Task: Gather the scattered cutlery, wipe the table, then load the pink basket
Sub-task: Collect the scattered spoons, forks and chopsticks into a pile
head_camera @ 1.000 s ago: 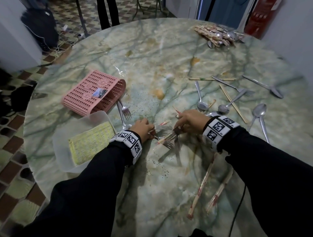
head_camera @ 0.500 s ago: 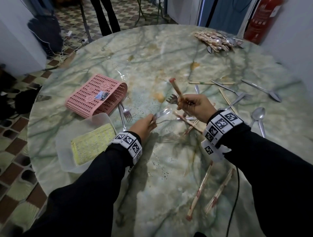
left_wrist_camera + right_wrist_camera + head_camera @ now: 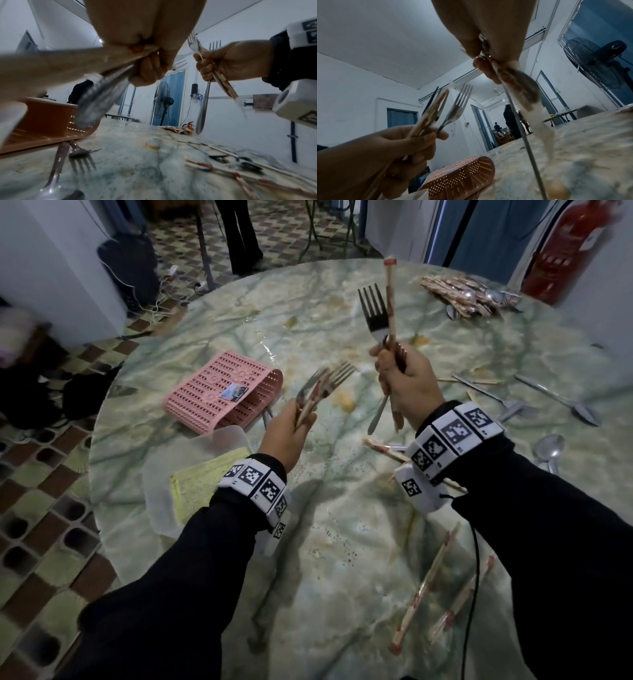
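Gathering is the step in hand: cutlery is being collected in both fists while much of it lies loose on the marble table (image 3: pixel 219 313), which has not been wiped.

At nine o'clock from the hands, the pink basket (image 3: pixel 219 392) lies on its side on the table, with nothing seen in it. Just below it, at seven o'clock, a yellow cloth (image 3: pixel 202 484) sits in a clear plastic tub (image 3: pixel 161 481). Two forks (image 3: pixel 80 155) lie against the basket's open end.

The left hand (image 3: pixel 286 436) is curled tight round a bundle of forks (image 3: pixel 329 378) and a wrapped chopstick pair, tines pointing up toward one o'clock. The right hand (image 3: pixel 406 381) is likewise closed round an upright fork (image 3: pixel 373 309) and wrapped chopsticks (image 3: pixel 390 302). To its right, at three o'clock, spoons (image 3: pixel 548 446) and more loose pieces lie scattered; at five o'clock two wrapped chopstick pairs (image 3: pixel 442 590) lie near the table edge. At one o'clock, far across, sits a gathered pile (image 3: pixel 469 297).

Next, I judge, both handfuls want carrying to that far pile, or merging into one fist, so a hand is free for the spoons.

A second ago both hands were down on the table pinching up forks; half a second ago they were part-raised. Now both are lifted clear, and the forks have gone from the patch where the hands were working.
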Demonstrator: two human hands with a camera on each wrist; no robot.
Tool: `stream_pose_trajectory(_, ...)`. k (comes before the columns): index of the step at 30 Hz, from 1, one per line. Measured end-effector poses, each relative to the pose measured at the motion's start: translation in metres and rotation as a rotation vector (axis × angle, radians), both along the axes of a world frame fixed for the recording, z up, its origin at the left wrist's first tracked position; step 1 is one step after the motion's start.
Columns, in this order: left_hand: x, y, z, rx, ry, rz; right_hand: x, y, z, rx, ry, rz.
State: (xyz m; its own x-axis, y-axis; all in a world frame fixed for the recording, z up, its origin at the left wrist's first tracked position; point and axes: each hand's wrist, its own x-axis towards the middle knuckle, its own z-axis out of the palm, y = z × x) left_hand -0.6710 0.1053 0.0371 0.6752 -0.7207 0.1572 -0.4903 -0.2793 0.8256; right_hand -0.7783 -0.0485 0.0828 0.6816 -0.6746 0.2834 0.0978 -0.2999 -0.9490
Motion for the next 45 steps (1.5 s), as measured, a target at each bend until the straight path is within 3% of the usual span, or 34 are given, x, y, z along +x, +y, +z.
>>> stream_pose_trajectory(4, 0.011, 0.008, 0.012, -0.086, 0.206, 0.066, 0.006, 0.012, 0.005, 0.153, 0.046, 0.039)
stream_pose_trajectory(9, 0.028, 0.020, 0.026, 0.010, 0.355, 0.001, 0.012, 0.029, -0.004, 0.270, 0.153, 0.032)
stream_pose_trajectory(18, 0.073, 0.027, 0.037, 0.137, 0.294, -0.113, 0.033, 0.074, -0.043, 0.531, 0.531, -0.164)
stream_pose_trajectory(23, 0.094, 0.030, 0.035, 0.263, 0.262, -0.260, 0.055, 0.108, -0.060, 0.535, 0.798, -0.135)
stream_pose_trajectory(28, 0.113, 0.029, 0.033, 0.422, 0.142, -0.375, 0.074, 0.127, -0.081, 0.434, 0.986, -0.200)
stream_pose_trajectory(38, 0.144, -0.007, 0.025, 0.661, -0.125, -0.511, 0.081, 0.124, -0.084, 0.466, 1.094, -0.232)
stream_pose_trajectory(45, 0.143, -0.044, 0.020, 0.894, -0.364, -0.701, 0.034, 0.092, -0.079, 0.411, 1.184, -0.483)
